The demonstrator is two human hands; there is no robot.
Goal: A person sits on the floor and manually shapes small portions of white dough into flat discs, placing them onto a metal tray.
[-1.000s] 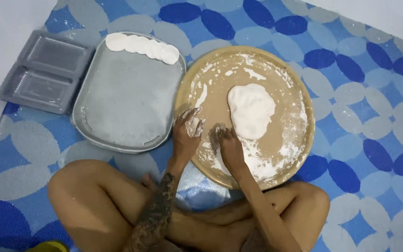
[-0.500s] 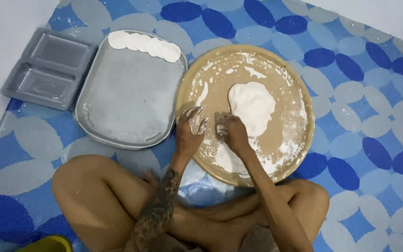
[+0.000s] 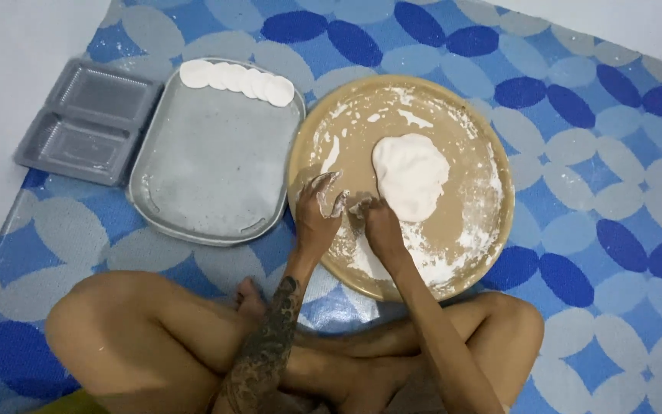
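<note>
Item: white dough mass (image 3: pixel 411 175), lying flattened on the right half of the round tan board (image 3: pixel 492 230). Against the frame 0.5 s before, its place is unchanged.

Hands: left hand (image 3: pixel 317 216) and right hand (image 3: pixel 381 224) are set close together on the floured board, just left of the dough. Both have been drawn slightly nearer each other than 1 s ago. Fingers are curled and flour-coated; something small may be pinched between them, but whether anything is held cannot be told.

Adjacent: grey metal tray (image 3: pixel 216 176), left of the board, with a row of white dough discs (image 3: pixel 237 80) overlapped along its far edge. 1 grey plastic 2-compartment container (image 3: pixel 86 123) further left.

Surface: blue floor mat (image 3: pixel 599 153) patterned with pale and dark ovals; a white floor (image 3: pixel 9 61) is seen beyond its left edge.
</note>
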